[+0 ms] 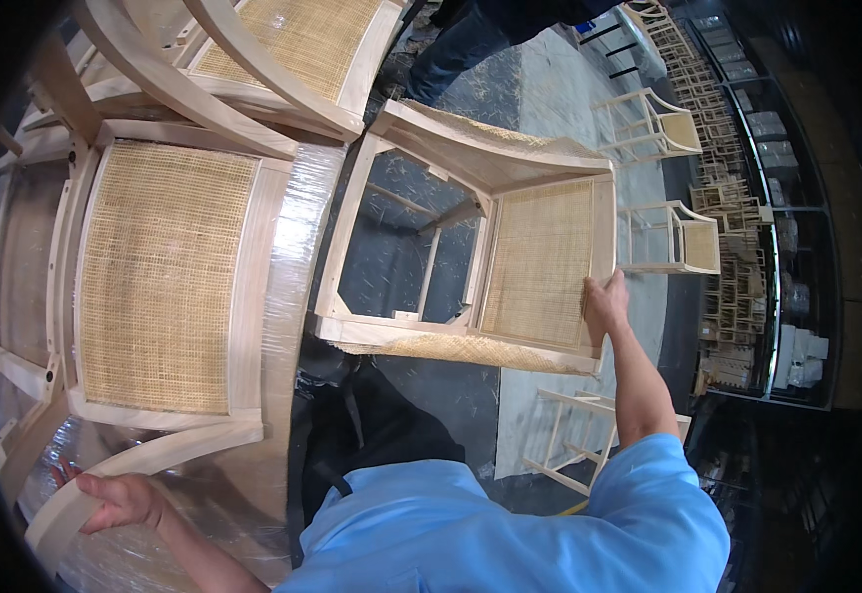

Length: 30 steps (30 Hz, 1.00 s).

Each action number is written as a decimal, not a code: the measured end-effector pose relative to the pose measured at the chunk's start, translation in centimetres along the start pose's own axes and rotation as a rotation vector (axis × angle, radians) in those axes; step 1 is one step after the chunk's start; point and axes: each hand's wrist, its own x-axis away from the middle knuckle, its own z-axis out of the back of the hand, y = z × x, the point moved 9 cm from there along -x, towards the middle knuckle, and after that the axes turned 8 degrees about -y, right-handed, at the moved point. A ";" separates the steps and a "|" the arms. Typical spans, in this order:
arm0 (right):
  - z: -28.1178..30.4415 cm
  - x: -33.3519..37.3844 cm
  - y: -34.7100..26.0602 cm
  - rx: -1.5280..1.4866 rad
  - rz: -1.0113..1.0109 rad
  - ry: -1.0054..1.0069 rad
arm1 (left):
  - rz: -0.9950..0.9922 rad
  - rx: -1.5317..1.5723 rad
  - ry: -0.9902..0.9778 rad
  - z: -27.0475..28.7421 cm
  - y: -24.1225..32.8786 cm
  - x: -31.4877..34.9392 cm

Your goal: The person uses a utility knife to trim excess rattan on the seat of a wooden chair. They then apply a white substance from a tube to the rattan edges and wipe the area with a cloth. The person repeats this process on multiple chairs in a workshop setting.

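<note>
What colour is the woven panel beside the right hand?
The woven panel is light tan, clearest in the head view.

The left forearm (pixel 204 555) slants outward, the left hand (pixel 123 500) curled in a grip, fingers partly hidden. The right forearm (pixel 639 381) stretches forward, the right hand (pixel 606 304) also gripping.

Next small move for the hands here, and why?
I'd probably bring the left hand across to the near rail of the open-seat chair: only the right hand is seen holding that chair, at its right edge, while the left grips a curved wooden bar well apart from it.
</note>
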 end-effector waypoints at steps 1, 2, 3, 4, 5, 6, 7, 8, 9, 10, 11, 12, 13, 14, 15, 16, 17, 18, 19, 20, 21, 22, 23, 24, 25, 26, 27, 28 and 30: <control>-0.1 -0.1 0.2 -0.001 -0.013 -0.011 | -0.021 -0.004 0.004 -0.4 0.8 -0.1; -0.3 -0.4 0.4 -0.002 -0.027 -0.022 | -0.041 -0.009 0.008 -0.9 1.7 -0.1; 0.1 -0.8 0.1 -0.068 -0.002 -0.021 | -0.056 -0.012 0.020 -1.1 2.2 -0.1; 0.6 -1.5 -0.3 -0.134 0.023 -0.021 | -0.037 -0.028 0.013 -1.0 1.8 -0.1; 1.0 -2.4 -0.8 -0.199 0.048 -0.021 | -0.018 -0.043 0.006 -0.7 1.2 -0.2; 1.6 -3.3 -1.6 -0.159 0.052 0.032 | -0.002 -0.063 -0.006 -0.2 0.7 -0.1; 2.2 -4.3 -2.5 -0.117 0.047 0.081 | 0.013 -0.094 -0.034 0.0 0.3 -0.1; 2.9 -5.1 -3.4 -0.074 0.043 0.132 | 0.029 -0.126 -0.062 0.3 -0.2 -0.3; 3.1 -5.9 -4.2 -0.066 0.023 0.141 | 0.046 -0.160 -0.084 0.5 -0.6 -0.3; 3.1 -6.6 -4.9 -0.055 -0.001 0.147 | 0.033 -0.173 -0.093 0.6 -0.4 -0.5; 3.3 -7.0 -5.3 -0.044 -0.023 0.154 | 0.021 -0.185 -0.100 0.7 -0.3 -0.6; 3.3 -7.6 -5.5 -0.033 -0.040 0.151 | 0.008 -0.199 -0.108 0.5 0.0 -0.7; 3.3 -8.0 -5.6 -0.021 -0.058 0.148 | 0.001 -0.190 -0.102 0.3 0.2 -0.7; 3.3 -8.3 -5.5 -0.010 -0.076 0.146 | -0.006 -0.179 -0.096 0.0 0.3 -0.7; 3.2 -8.6 -5.5 -0.018 -0.081 0.138 | -0.011 -0.173 -0.089 -0.1 0.5 -0.7; 3.2 -8.8 -5.4 -0.027 -0.089 0.129 | -0.023 -0.159 -0.075 -0.3 0.8 -0.7; 3.0 -9.0 -5.1 -0.037 -0.099 0.120 | -0.038 -0.143 -0.062 -0.5 1.2 -0.6; 3.1 -9.4 -5.4 -0.056 -0.073 0.116 | -0.046 -0.126 -0.041 -0.7 1.3 -0.6; 3.1 -9.5 -5.4 -0.076 -0.049 0.112 | -0.031 -0.145 -0.055 -0.5 0.9 -0.6; 3.0 -9.7 -5.4 -0.097 -0.026 0.107 | -0.018 -0.164 -0.070 0.2 0.2 -0.7; 3.6 -10.0 -5.2 -0.107 0.010 0.119 | 0.009 -0.175 -0.079 0.7 -0.7 -0.5; 3.6 -10.8 -5.7 -0.113 0.057 0.122 | 0.031 -0.196 -0.083 1.3 -1.3 -0.3; 3.8 -11.5 -6.2 -0.119 0.106 0.125 | 0.055 -0.217 -0.087 2.0 -1.9 -0.2; 3.6 -11.4 -5.6 -0.121 0.098 0.129 | 0.058 -0.228 -0.106 1.8 -1.9 -0.4; 3.2 -11.3 -5.1 -0.123 0.092 0.133 | 0.049 -0.226 -0.102 1.8 -1.7 -0.3; 3.0 -11.2 -4.8 -0.124 0.088 0.138 | 0.041 -0.224 -0.097 1.8 -1.6 -0.2; 2.7 -11.3 -4.5 -0.137 0.062 0.131 | 0.035 -0.220 -0.092 1.2 -1.4 -0.3; 2.4 -11.4 -4.2 -0.150 0.037 0.124 | 0.010 -0.185 -0.068 0.9 -0.9 -0.3; 2.4 -11.6 -4.2 -0.136 0.031 0.119 | -0.037 -0.114 -0.011 0.5 0.3 -0.3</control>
